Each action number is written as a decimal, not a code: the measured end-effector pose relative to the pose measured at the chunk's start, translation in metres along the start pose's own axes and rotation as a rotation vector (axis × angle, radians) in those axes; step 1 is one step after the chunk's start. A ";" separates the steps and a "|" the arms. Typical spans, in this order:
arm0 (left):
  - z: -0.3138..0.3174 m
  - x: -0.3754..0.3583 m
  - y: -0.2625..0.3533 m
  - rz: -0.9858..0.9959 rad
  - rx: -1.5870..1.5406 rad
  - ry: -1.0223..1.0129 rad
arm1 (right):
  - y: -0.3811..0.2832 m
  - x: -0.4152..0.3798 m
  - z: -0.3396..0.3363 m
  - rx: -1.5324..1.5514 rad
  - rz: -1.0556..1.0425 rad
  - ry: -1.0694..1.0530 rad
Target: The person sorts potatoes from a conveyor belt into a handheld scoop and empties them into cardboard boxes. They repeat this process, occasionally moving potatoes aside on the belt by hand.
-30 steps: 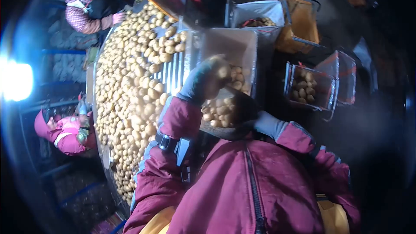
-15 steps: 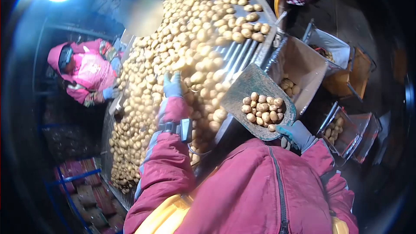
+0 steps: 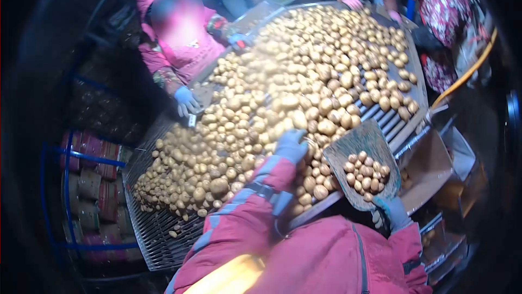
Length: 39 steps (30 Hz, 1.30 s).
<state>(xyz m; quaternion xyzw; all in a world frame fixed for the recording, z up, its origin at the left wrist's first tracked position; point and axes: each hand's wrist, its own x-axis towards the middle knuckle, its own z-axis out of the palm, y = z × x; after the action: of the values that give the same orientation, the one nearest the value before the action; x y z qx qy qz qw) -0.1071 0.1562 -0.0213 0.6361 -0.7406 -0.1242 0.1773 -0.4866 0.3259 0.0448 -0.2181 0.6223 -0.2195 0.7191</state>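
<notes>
Potatoes (image 3: 234, 131) lie heaped over a large slatted metal table (image 3: 157, 239). My left hand (image 3: 291, 146), in a blue-grey glove, rests among the potatoes near the table's front edge; its fingertips are partly lost against them, so whether it grips one is unclear. My right hand (image 3: 392, 212), gloved too, is closed at the near end of a worn green scoop (image 3: 348, 150). The scoop holds several small potatoes (image 3: 367, 174) and overlaps the table's right front edge, close to my jacket.
A co-worker in pink (image 3: 190, 49) stands across the table at the left, gloved hands at its edge. Other people's pink-gloved hands (image 3: 352, 2) are at the far edge. Bins (image 3: 429, 169) stand at the right, stacked sacks (image 3: 98, 190) at the left. An orange hose (image 3: 470, 71) curves at the right.
The view has swung, so the table and co-worker appear farther right and more of the table's left end shows. My left hand is now nearer the scoop. The scoop still holds its potatoes.
</notes>
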 end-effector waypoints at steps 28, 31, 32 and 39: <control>-0.050 0.088 0.010 -0.634 -1.640 -0.363 | -0.004 -0.015 -0.012 0.013 0.072 0.046; -0.038 0.125 0.043 -0.611 -1.419 -0.461 | -0.009 -0.025 -0.013 -0.029 0.105 0.108; -0.013 0.143 0.036 -0.517 -1.343 -0.429 | -0.008 -0.026 -0.015 -0.010 0.115 0.116; 0.072 0.282 0.084 -0.003 -0.279 -0.203 | 0.007 -0.040 -0.022 0.211 0.160 0.234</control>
<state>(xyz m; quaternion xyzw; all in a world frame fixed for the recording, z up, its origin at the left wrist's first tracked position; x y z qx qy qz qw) -0.2492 -0.1110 -0.0229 0.5905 -0.7294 -0.2897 0.1880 -0.5137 0.3547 0.0698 -0.0640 0.6905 -0.2494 0.6759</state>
